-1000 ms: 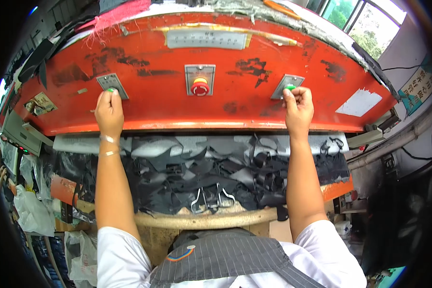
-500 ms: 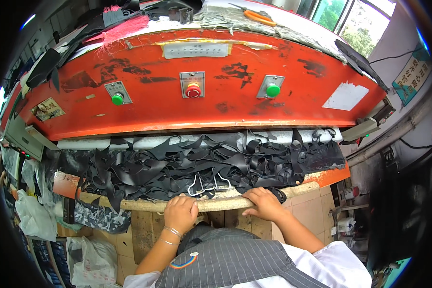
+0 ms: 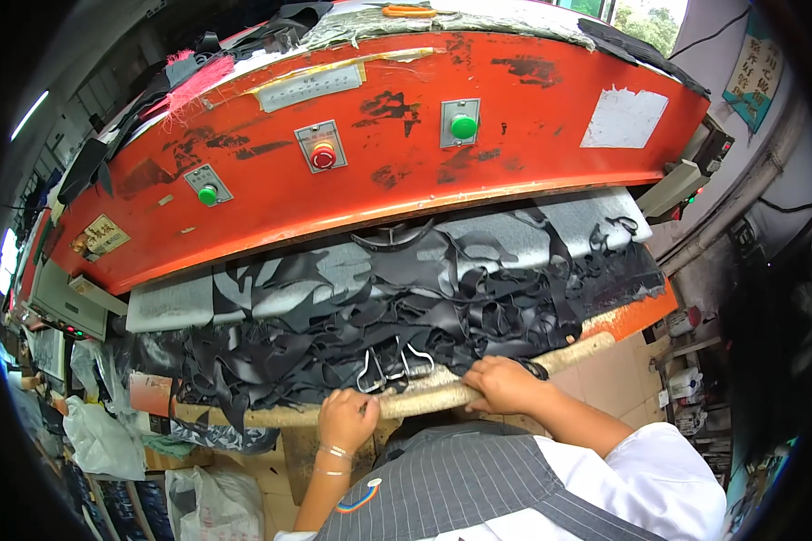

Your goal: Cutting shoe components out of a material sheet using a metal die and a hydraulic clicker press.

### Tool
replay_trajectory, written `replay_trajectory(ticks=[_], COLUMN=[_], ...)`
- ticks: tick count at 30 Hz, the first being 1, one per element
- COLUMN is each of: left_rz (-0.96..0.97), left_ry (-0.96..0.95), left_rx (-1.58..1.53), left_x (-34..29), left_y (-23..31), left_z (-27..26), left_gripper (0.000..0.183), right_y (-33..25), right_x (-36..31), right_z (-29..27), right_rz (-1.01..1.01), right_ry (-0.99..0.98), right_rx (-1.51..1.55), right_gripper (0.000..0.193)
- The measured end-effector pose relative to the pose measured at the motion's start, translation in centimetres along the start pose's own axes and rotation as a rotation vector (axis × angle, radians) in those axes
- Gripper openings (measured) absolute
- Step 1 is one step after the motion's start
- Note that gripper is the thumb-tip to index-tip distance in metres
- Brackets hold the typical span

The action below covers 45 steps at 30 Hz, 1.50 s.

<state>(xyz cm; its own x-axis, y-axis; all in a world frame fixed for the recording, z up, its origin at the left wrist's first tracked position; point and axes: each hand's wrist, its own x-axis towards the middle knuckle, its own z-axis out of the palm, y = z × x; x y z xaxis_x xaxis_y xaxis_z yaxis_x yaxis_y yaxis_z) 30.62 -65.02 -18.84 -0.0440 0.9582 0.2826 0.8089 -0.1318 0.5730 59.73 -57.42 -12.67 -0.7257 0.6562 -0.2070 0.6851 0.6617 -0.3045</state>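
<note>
Both my hands rest on a beige rounded rail [image 3: 406, 406] along the near edge of a press bed. My left hand [image 3: 347, 420] wraps its fingers over the rail, left of the middle. Farther right, my right hand [image 3: 507, 386] also grips the rail, its fingers curled on top. Between and just beyond them stands a bent silver metal frame [image 3: 366, 371] with two upright loops. Tangled black leather-like offcuts [image 3: 271, 361] pile up behind the rail. A dark curved metal piece [image 3: 392, 240] lies on black sheet over the white board [image 3: 167, 298], partly under the red machine.
The red machine front [image 3: 370, 180] bears two green buttons [image 3: 463, 126] and a red one [image 3: 323, 156]. Orange-handled scissors [image 3: 409, 12] lie on top. Plastic bags [image 3: 104, 437] sit at the lower left. Shelving [image 3: 686, 388] stands at right.
The view has tilted and turned. More of the white board now shows beyond the offcuts, with the dark curved piece in sight. Both hands stay on the rail.
</note>
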Motion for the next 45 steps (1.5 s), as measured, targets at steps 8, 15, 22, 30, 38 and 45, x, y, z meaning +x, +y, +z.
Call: replay_trajectory(ticks=[8, 15, 22, 30, 38, 45], left_rz=[0.289, 0.226, 0.218, 0.191, 0.176, -0.153], left_ry=[0.25, 0.194, 0.203, 0.08, -0.113, 0.033], left_rx=[-0.271, 0.164, 0.203, -0.207, -1.333, -1.642], left_x=[7.8, 12.4, 10.2, 9.6, 3.9, -0.2], left_y=[0.7, -0.6, -1.8, 3.1, 10.8, 6.5], left_z=[3.9, 12.1, 13.7, 9.9, 4.8, 2.2], left_gripper=[0.008, 0.033, 0.038, 0.049, 0.046, 0.053], right_y=[5.8, 7.7, 9.6, 7.1, -2.7, -6.6], right_x=[11.9, 21.0, 18.4, 4.9, 1.2, 1.1], right_z=[-3.6, -0.9, -3.9, -5.3, 0.6, -0.1], right_rz=[-0.335, -0.3, -0.756, -0.598, -0.402, -0.499], right_ry=[0.46, 0.454, 0.784, 1.019, 0.822, 0.446], right_rx=[-0.105, -0.395, -0.096, 0.17, 0.05, 0.026], right_gripper=[0.048, 0.043, 0.029, 0.054, 0.051, 0.058])
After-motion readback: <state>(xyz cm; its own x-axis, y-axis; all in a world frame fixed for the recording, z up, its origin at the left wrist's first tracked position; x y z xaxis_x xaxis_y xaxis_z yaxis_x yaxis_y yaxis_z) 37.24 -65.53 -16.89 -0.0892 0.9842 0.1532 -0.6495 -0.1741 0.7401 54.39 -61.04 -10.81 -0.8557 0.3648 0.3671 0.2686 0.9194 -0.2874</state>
